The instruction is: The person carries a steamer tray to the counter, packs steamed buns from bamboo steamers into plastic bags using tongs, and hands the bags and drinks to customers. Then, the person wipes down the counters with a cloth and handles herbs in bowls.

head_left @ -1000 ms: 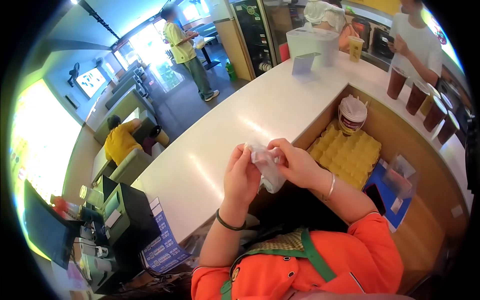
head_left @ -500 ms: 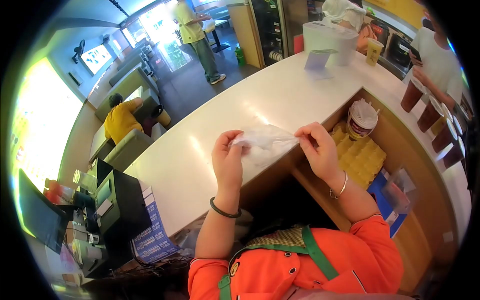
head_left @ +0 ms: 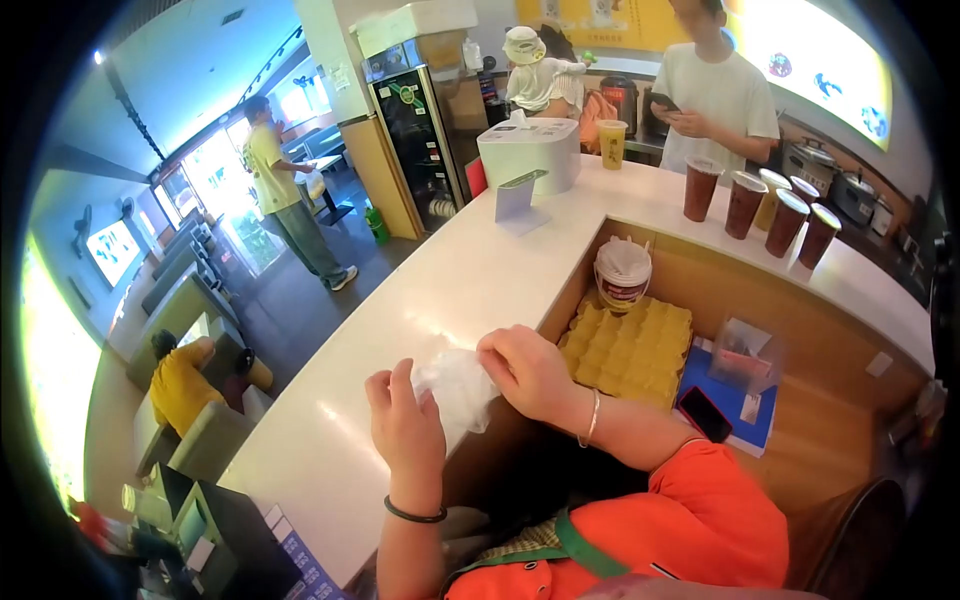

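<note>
A thin, crumpled white plastic bag (head_left: 458, 388) hangs over the inner edge of the pale counter (head_left: 370, 345), between my two hands. My right hand (head_left: 530, 372) pinches its upper right part, with the fingers bent and pressed together. At the bag's left side is my left hand (head_left: 408, 425), its fingers loosely curved and apart. Those fingertips are close to the bag's edge, and any contact is hard to make out.
A yellow egg tray (head_left: 628, 350), a tub (head_left: 622, 272) and a phone (head_left: 705, 413) occupy the recess on the right. Several dark-filled cups (head_left: 735, 208) line the counter beyond. Across it, a person (head_left: 715, 100) holds a phone. A black machine (head_left: 235, 545) stands front left.
The view has turned right. The bag, stretched between both hands before, now bunches lower beside my right hand. My left fingers have spread from their pinch.
</note>
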### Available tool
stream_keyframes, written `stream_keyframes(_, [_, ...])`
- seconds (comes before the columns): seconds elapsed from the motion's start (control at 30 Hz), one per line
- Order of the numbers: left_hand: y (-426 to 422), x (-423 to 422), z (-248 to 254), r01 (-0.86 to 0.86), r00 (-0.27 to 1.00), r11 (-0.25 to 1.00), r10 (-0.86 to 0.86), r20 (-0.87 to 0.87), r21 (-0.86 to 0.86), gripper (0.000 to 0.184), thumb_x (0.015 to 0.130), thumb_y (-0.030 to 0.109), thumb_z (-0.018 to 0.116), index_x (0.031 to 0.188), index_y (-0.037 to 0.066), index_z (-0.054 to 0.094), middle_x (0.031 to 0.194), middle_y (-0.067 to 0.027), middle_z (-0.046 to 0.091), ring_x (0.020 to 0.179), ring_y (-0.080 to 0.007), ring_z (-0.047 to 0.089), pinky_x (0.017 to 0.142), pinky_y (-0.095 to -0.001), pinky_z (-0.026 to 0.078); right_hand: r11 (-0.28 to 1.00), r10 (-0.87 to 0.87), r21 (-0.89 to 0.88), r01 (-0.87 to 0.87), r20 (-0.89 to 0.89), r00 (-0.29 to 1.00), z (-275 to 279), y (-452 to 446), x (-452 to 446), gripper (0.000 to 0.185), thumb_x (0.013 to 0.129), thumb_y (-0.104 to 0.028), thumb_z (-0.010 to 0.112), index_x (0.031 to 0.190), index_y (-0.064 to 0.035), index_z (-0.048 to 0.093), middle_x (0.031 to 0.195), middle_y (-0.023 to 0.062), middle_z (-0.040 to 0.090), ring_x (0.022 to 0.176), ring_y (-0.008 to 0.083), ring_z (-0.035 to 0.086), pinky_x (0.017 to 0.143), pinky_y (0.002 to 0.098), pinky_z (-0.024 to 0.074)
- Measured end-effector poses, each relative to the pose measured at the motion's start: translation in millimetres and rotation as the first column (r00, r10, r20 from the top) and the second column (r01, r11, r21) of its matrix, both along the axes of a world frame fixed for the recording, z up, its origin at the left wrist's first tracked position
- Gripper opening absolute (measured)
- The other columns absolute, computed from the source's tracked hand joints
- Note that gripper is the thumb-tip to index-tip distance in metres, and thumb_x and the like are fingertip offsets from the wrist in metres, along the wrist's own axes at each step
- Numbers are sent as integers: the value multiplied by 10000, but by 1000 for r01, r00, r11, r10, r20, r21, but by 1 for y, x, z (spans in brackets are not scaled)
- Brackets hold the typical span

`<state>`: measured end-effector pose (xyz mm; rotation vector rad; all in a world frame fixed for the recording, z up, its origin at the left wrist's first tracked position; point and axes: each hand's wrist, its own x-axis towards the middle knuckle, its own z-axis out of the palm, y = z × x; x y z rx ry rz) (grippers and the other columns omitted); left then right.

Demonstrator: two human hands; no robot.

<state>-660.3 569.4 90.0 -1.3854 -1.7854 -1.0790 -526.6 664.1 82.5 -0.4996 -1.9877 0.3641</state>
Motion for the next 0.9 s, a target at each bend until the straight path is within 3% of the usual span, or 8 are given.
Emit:
stream_keyframes(0.1, [-5,-1,-1,159,974,984,-143,173,-78,193,760,-27,534,941,28,570,836,-106,544,745,-244,549,657,-313,454,969,193,-139,-205,-97,976,-3,11,-2,70,841,-125,534,832,-58,550,731,78,569,694,208,545,654,301,437])
stream_keyframes(0.2, [0,-14,7,487,683,873,-355,638,-35,192,805,-6,493,992,7,536,838,-102,556,741,-211,561,626,-323,455,324,565,-656,-682,-444,696,4,16,1,200,925,-183,431,868,-27,541,785,13,566,765,83,517,725,246,424])
stream_keyframes(0.27, [8,-13,9,470,-374,597,-532,759,650,193,850,33,448,1027,-10,515,898,-70,561,788,-158,545,672,-291,459,215,495,-650,-729,-571,655,-12,42,-4,191,920,-208,461,900,-40,550,789,0,564,733,77,516,698,218,419])
stream_keyframes(0.47, [43,19,13,525,260,842,-298,918,125,354,810,121,557,1119,-14,450,966,-123,535,853,-235,532,763,-339,441,96,350,-651,-753,-686,638,-6,73,5,175,910,-200,488,867,-41,546,765,-24,536,668,45,483,600,194,406])
stream_keyframes(0.53, [55,33,10,200,970,979,-203,135,31,510,713,126,660,1160,29,434,1013,-132,496,908,-286,491,813,-369,401,173,375,-630,-757,-669,642,-8,79,11,177,913,-194,483,850,-39,541,746,-30,524,653,35,467,576,186,391])
stream_keyframes(0.73, [75,37,-4,151,966,988,-146,-214,10,566,667,98,698,1180,49,463,1030,-117,455,847,-264,472,739,-341,407,733,318,-498,-464,-353,880,-1,85,25,198,918,-198,468,816,-35,515,680,-43,477,613,25,399,546,179,339])
stream_keyframes(0.8, [86,40,-1,146,942,984,-170,288,105,458,678,85,694,1101,45,524,990,-105,468,811,-235,469,671,-300,409,720,380,-428,-546,-415,826,0,88,29,198,911,-201,481,810,-33,513,651,-45,473,588,31,396,527,186,336])
stream_keyframes(0.9, [85,43,10,201,923,979,-181,340,-23,230,751,81,628,969,25,580,786,-93,528,678,-202,519,585,-281,411,878,317,-279,-388,-269,910,-1,90,35,186,906,-191,484,820,-30,519,641,-20,490,583,54,422,534,195,353])
